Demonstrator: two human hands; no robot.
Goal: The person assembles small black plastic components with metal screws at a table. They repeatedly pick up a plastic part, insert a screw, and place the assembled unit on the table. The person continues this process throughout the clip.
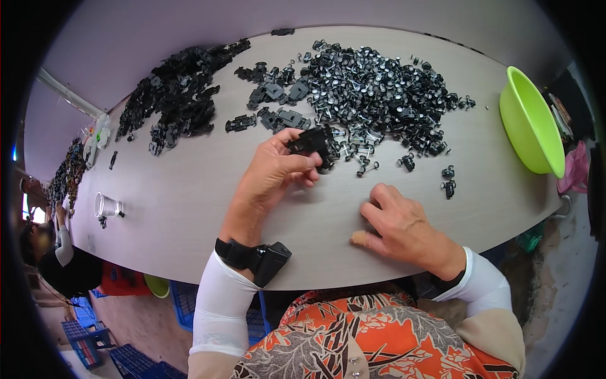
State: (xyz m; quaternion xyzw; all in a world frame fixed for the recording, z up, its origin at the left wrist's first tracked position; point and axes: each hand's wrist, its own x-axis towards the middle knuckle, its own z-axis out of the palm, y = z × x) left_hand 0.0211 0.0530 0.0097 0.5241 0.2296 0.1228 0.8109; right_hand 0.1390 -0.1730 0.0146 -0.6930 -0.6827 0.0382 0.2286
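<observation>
My left hand (268, 174) is closed around a black plastic toy car chassis (308, 141), lifted in front of the parts heap. Lower and to the right, my right hand (404, 227) hovers over or rests on the table (315, 234). Its fingers are bent, the thumb stands apart with a tan wrap on its tip, and I see nothing between them. Just beyond is a large heap of small black wheels on metal axles (379, 82). Several grey and black chassis pieces (291, 119) lie left of that heap.
A long pile of black plastic parts (173, 88) covers the far left. Nearer lies a clear cup (108, 205). At the right edge stands a lime green basin (530, 120), with loose wheel parts (448, 189) left of it. Another person's sleeve (64, 246) shows far left.
</observation>
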